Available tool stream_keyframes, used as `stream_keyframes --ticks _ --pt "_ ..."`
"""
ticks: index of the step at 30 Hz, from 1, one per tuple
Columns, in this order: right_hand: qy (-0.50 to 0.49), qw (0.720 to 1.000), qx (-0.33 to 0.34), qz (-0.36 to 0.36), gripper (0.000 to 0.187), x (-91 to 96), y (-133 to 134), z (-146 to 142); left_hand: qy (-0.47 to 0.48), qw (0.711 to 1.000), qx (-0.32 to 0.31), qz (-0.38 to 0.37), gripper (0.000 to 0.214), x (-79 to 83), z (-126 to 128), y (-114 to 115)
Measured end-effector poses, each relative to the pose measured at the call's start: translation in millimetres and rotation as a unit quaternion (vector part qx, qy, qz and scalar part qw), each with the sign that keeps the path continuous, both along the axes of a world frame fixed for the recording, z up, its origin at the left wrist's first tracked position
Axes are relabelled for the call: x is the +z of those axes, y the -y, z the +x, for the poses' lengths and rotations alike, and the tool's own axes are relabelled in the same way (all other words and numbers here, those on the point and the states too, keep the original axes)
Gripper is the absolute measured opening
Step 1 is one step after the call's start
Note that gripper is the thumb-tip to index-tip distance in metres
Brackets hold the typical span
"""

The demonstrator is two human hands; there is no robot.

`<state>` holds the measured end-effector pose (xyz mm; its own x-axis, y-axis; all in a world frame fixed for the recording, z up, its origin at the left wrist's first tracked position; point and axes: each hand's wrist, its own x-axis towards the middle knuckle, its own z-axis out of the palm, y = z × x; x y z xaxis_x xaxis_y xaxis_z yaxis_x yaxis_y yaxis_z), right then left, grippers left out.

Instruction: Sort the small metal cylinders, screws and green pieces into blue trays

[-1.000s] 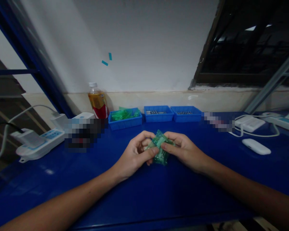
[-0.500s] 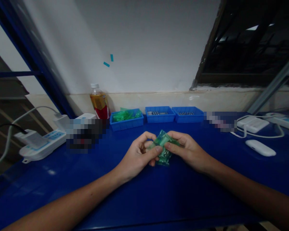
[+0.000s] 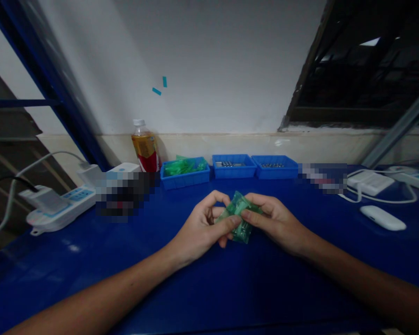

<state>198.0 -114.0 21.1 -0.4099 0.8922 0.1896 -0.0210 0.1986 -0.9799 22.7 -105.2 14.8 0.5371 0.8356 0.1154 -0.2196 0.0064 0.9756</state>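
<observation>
Both hands pinch a small green plastic bag (image 3: 243,228) above the blue table. My left hand (image 3: 207,221) has its thumb pressed across the front of the bag, its fingers curled behind. My right hand (image 3: 275,217) grips the upper right side between thumb and fingers. Shiny metal pieces show dimly through the lower part of the bag; their exact kind I cannot make out. Beyond the hands stand a blue bin of green plastic bags (image 3: 185,179), a blue bin of metal pins or screws (image 3: 233,172) and a blue bin of small metal parts (image 3: 276,173).
On the left lie a white power strip (image 3: 61,211) with plugs and a drink bottle (image 3: 145,146) by the wall. To the right are a white case (image 3: 383,217), a white adapter (image 3: 370,182) with cables and a second power strip (image 3: 414,177). The blue table (image 3: 209,298) extends underneath.
The view has shifted slightly. My left thumb has slid a little rightward over the green plastic bag, and both hands keep their hold on it.
</observation>
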Motion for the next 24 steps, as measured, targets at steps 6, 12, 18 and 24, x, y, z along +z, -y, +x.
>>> stream_keyframes --ticks 6,12,18,24 --pt "0.161 0.919 -0.206 0.294 0.007 -0.2 -4 4 0.023 0.995 0.052 -0.085 0.037 0.0 0 -6" --pt "0.294 0.764 -0.222 0.529 0.030 -10.6 -4 3 0.045 0.990 0.075 -0.110 0.038 9.3 -1 -6" --pt "0.323 0.767 -0.212 0.512 0.036 -14.7 0 -6 -0.207 0.874 0.307 0.316 0.035 54.1 -56 -86" --pt "0.331 0.798 -0.198 0.462 0.033 -18.2 -3 -5 -0.372 0.776 0.312 0.402 0.018 73.3 -123 -178"
